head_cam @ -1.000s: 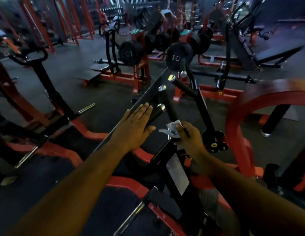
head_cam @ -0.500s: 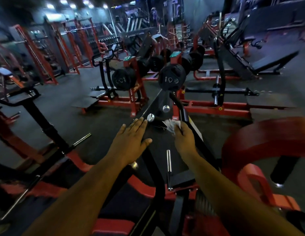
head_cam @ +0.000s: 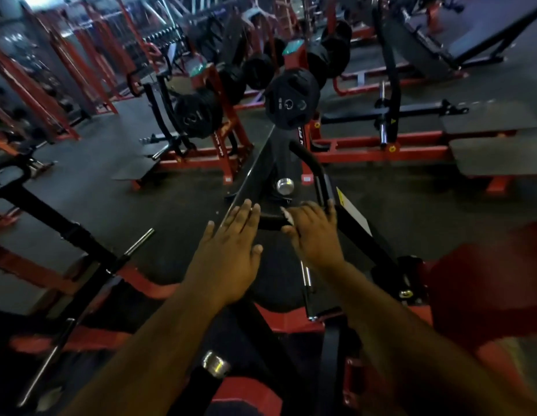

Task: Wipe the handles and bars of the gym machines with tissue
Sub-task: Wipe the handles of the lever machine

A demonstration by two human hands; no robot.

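1. Red steel frames and a black weight plate [head_cam: 198,115] stand at the left.
2. Her left hand [head_cam: 228,259] lies flat on the black machine arm [head_cam: 262,172], fingers [head_cam: 246,213] straight and close together.
3. Right hand [head_cam: 313,235] curls around the short black handle bar [head_cam: 271,221], fingers pinching a white crumpled tissue [head_cam: 288,216] against it.
4. Another black plate [head_cam: 291,102] hangs beyond.

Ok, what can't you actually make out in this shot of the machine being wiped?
- Tissue: head view, only a white scrap shows; the right hand covers the rest.
- Handle: where the tissue meets it is hidden under the right hand.
- Left hand: what its palm rests on is hidden beneath it.
- Weight plate: markings too blurred to read.
- Yellow label: too small to read.
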